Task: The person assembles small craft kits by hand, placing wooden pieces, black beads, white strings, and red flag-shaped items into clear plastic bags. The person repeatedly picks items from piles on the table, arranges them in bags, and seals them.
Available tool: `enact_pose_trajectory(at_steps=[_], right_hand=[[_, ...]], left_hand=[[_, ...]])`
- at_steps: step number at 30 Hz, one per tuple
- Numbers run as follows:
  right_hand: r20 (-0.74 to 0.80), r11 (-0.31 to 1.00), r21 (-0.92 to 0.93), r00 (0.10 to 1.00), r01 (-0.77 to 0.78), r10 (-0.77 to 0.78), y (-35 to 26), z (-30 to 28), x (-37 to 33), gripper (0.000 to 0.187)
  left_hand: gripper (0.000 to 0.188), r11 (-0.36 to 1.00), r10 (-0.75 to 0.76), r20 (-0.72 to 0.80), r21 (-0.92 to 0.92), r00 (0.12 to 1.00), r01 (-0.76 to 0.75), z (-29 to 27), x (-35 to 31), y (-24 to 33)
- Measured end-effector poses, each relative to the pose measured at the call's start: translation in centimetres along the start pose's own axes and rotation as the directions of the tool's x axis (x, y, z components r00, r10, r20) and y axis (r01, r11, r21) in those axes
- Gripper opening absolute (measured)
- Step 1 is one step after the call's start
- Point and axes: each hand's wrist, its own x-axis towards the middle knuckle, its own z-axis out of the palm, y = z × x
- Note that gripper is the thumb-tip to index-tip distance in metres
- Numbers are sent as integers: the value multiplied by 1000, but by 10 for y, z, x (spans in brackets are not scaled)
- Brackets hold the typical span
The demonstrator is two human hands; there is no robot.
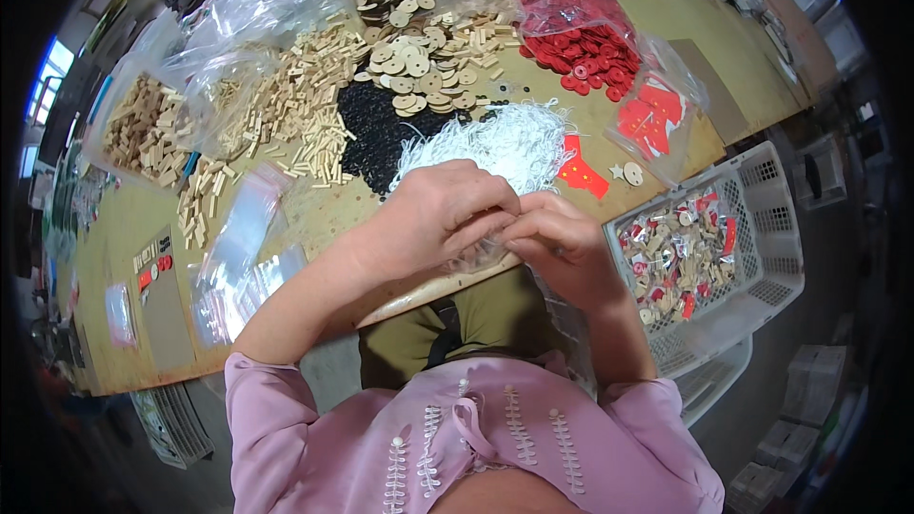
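Note:
At the table's front edge my two hands meet over a small clear plastic bag [479, 255]. My left hand [443, 209] is closed, its fingers bent over the bag's top. My right hand [566, 240] pinches the bag from the other side, thumb and forefinger touching the left fingertips. What the bag holds is mostly hidden under my hands. Just beyond lies a heap of white strings [505, 148], with a pile of small black pieces [367, 128] at its left. A red cut-out with yellow stars [581, 173] lies right of the strings, near a small wooden star [617, 171] and a wooden disc [633, 174].
Farther back are wooden sticks [309, 86], round wooden discs [409, 62] and red discs [586, 57] spilling from a bag. Flat empty plastic bags [233, 266] lie left. A white plastic basket [771, 219] of filled bags stands at the right, beside the table edge.

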Motion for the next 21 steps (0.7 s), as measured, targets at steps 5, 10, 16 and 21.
enact_pose_trajectory(at_steps=[5, 10, 16, 21], right_hand=[[-61, 995, -15, 994, -94, 93, -2, -18, -17, 16], [-136, 985, -119, 985, -123, 106, -6, -20, -27, 17], [-235, 961, -178, 957, -212, 168, -12, -28, -25, 18], [-256, 954, -208, 953, -218, 162, -5, -35, -24, 16]], left_hand=[[12, 974, -202, 11, -100, 979, 202, -5, 43, -38], [34, 878, -297, -100, 361, 950, 313, -4, 101, -170], [37, 738, -436, 97, 608, 895, 293, 14, 142, -223], [30, 924, -344, 36, 193, 938, 332, 19, 130, -221]])
